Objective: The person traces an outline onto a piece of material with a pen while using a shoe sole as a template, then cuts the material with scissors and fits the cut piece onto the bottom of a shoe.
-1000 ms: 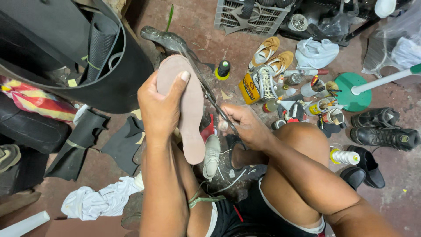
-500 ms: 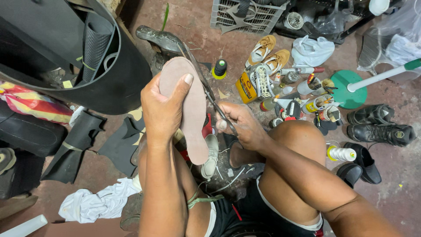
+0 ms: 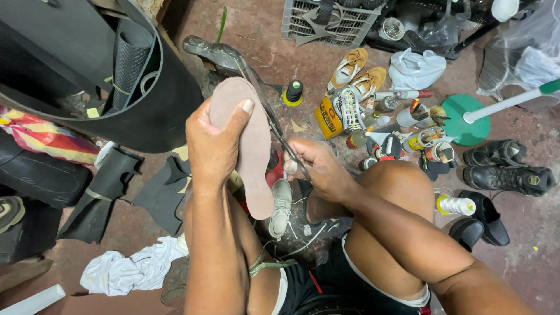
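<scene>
Head view looks down on a cluttered workshop floor [image 3: 525, 251], where a person sits low with both knees up. Biggest thing nearby is the black round tub [image 3: 146, 111] at the upper left, with rolled rubber sheet inside; black boots [image 3: 504, 166] and small bottles lie well apart on the right. Between the knees, the left hand [image 3: 213, 146] is wrapped around a pinkish insole [image 3: 251, 146], thumb across its face, holding it upright with the toe end up. The right hand [image 3: 318, 169] is closed on the handles of scissors [image 3: 274, 125], whose blades run along the insole's right edge. To trim cleanly, I would judge, 1 hand should turn the insole into the blades while the other cuts in short bites, thumb kept clear of the edge.
</scene>
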